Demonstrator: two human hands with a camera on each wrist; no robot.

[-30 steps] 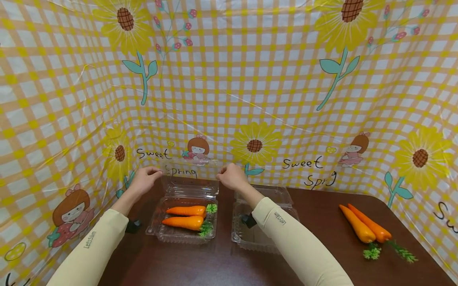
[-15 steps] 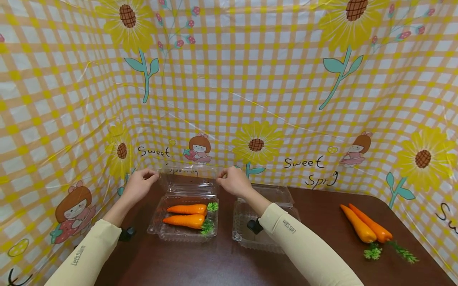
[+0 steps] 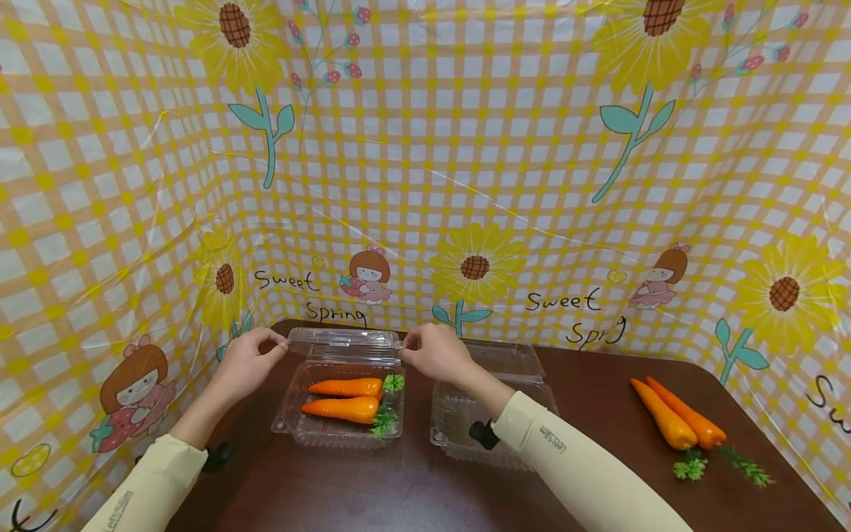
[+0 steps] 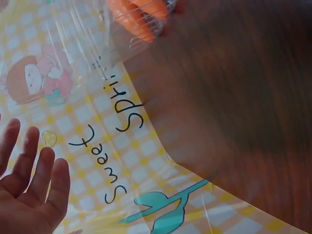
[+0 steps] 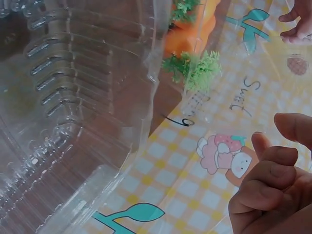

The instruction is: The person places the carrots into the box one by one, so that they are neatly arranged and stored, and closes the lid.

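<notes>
L. hand (image 3: pixel 246 362) and r. hand (image 3: pixel 437 351) at opp. edges of clear lid (image 3: pixel 342 340), fingers (image 5: pixel 280 170) of each pinch it; lid raised at far side of clear tub (image 3: pixel 349 442) on desk (image 3: pixel 319 491), two carrots (image 3: pixel 342 408) inside; 2nd tub (image 3: pixel 455 451) just beside, more carrots (image 3: pixel 668 423) far r.

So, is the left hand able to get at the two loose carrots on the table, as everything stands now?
Probably not easily: the left hand is at the raised lid of the left clamshell, and the right arm lies between it and the loose carrots, though nothing covers them.
</notes>
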